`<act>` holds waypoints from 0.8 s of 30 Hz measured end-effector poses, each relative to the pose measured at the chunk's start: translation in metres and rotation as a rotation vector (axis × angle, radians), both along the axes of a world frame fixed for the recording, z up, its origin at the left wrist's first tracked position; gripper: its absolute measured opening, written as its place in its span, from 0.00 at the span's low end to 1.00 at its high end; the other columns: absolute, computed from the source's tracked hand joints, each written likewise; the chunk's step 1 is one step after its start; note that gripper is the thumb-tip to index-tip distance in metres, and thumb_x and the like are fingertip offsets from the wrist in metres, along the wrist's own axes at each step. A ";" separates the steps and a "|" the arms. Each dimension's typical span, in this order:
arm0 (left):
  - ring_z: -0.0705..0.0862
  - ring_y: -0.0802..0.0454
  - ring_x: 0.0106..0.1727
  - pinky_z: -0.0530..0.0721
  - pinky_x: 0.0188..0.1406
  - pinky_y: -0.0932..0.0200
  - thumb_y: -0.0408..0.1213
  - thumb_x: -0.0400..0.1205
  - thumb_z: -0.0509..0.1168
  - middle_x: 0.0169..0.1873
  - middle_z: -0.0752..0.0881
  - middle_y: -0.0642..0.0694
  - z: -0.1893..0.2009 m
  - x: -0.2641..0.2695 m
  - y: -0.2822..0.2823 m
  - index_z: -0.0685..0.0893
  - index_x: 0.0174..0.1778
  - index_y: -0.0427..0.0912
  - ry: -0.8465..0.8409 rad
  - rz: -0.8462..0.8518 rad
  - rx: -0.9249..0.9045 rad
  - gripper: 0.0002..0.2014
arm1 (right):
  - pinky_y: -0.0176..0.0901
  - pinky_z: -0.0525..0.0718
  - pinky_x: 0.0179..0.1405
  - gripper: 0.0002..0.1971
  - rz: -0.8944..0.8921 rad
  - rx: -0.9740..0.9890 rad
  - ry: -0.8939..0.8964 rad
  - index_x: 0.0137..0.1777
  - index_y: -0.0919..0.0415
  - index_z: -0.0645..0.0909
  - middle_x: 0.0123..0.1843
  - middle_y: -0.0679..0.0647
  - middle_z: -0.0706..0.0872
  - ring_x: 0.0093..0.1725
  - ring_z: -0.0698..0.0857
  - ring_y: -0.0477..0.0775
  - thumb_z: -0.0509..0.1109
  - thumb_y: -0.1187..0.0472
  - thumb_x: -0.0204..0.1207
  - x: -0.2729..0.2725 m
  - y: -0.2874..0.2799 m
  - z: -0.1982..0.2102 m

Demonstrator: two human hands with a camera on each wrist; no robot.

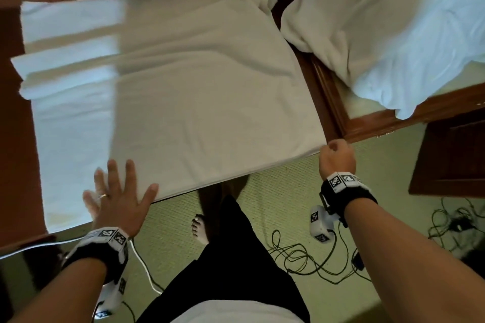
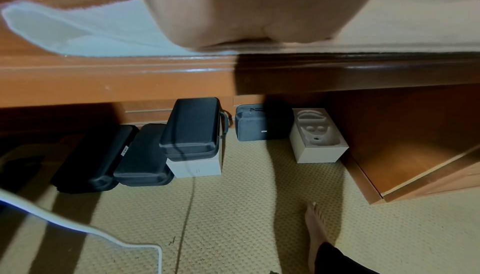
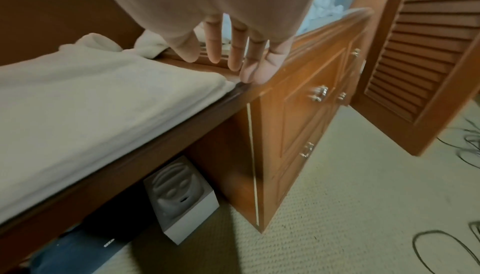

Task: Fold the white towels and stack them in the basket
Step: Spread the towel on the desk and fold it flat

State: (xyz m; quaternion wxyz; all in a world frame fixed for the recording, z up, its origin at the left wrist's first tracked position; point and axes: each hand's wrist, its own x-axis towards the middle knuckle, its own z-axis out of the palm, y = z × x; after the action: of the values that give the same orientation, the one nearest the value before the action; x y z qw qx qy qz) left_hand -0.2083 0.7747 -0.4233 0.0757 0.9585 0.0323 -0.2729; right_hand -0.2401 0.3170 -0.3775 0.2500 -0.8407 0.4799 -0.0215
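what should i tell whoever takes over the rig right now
Left hand: flat, fingers spread, pressing the towel's near left part.
Right hand: at the towel's near right corner, gripping nothing that shows.
Towel: spread over the desk, rumpled at the far edge.
Heap of white towels: on the dresser to the right.
Basket: not in view.
Left: fold this towel, then the heap, stack all.

A brown wooden desk [image 1: 15, 118] stands over pale green textured carpet [image 1: 275, 207]; beside it a wooden drawer unit [image 3: 306, 114] with metal handles; a louvred wooden door [image 3: 426, 63] stands right; black cables [image 1: 309, 262] trail over the floor; dark cases [image 2: 140, 155] sit beneath the desk.
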 end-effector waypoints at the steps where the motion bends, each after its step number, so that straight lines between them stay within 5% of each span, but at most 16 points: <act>1: 0.33 0.42 0.87 0.40 0.81 0.29 0.79 0.76 0.35 0.87 0.30 0.49 0.000 0.000 0.000 0.37 0.87 0.61 -0.006 0.002 -0.004 0.45 | 0.47 0.72 0.54 0.11 0.035 -0.007 0.011 0.57 0.64 0.82 0.63 0.63 0.79 0.58 0.80 0.65 0.64 0.59 0.81 0.007 -0.001 0.000; 9: 0.43 0.37 0.88 0.48 0.82 0.27 0.74 0.77 0.39 0.89 0.42 0.42 0.003 -0.002 -0.007 0.48 0.89 0.52 -0.111 -0.049 -0.039 0.46 | 0.50 0.79 0.55 0.14 0.177 0.033 0.326 0.61 0.63 0.81 0.65 0.65 0.82 0.62 0.82 0.68 0.68 0.59 0.78 0.047 -0.023 -0.002; 14: 0.54 0.34 0.87 0.59 0.79 0.28 0.77 0.74 0.46 0.89 0.48 0.44 -0.004 -0.008 -0.017 0.51 0.89 0.54 -0.145 -0.323 -0.043 0.49 | 0.43 0.74 0.46 0.10 0.122 0.031 0.137 0.57 0.57 0.82 0.57 0.63 0.85 0.48 0.79 0.60 0.66 0.66 0.78 0.042 -0.034 0.006; 17: 0.56 0.33 0.86 0.61 0.77 0.28 0.74 0.74 0.49 0.89 0.49 0.45 -0.009 -0.011 -0.015 0.53 0.89 0.56 -0.172 -0.367 -0.019 0.47 | 0.47 0.78 0.46 0.08 0.129 0.033 0.103 0.51 0.54 0.78 0.51 0.63 0.86 0.50 0.84 0.66 0.69 0.64 0.75 0.023 -0.042 0.001; 20: 0.60 0.32 0.85 0.63 0.75 0.28 0.67 0.77 0.50 0.88 0.54 0.44 -0.007 -0.012 -0.011 0.58 0.88 0.55 -0.221 -0.390 -0.014 0.42 | 0.56 0.80 0.55 0.13 0.301 -0.087 0.152 0.58 0.59 0.80 0.57 0.64 0.82 0.57 0.81 0.70 0.72 0.62 0.74 0.012 -0.034 -0.004; 24: 0.65 0.29 0.82 0.65 0.74 0.27 0.59 0.78 0.57 0.87 0.60 0.41 -0.006 -0.018 -0.015 0.64 0.86 0.51 -0.302 -0.414 -0.027 0.38 | 0.63 0.79 0.60 0.32 0.852 -0.265 0.041 0.73 0.59 0.75 0.69 0.63 0.78 0.65 0.76 0.70 0.71 0.51 0.67 0.014 0.021 -0.005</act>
State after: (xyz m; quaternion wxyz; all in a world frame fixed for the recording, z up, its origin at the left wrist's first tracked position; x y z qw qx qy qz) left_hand -0.2259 0.7598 -0.4295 0.0349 0.9735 -0.1798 -0.1368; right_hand -0.2258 0.3377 -0.3821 0.1168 -0.9884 0.0885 0.0390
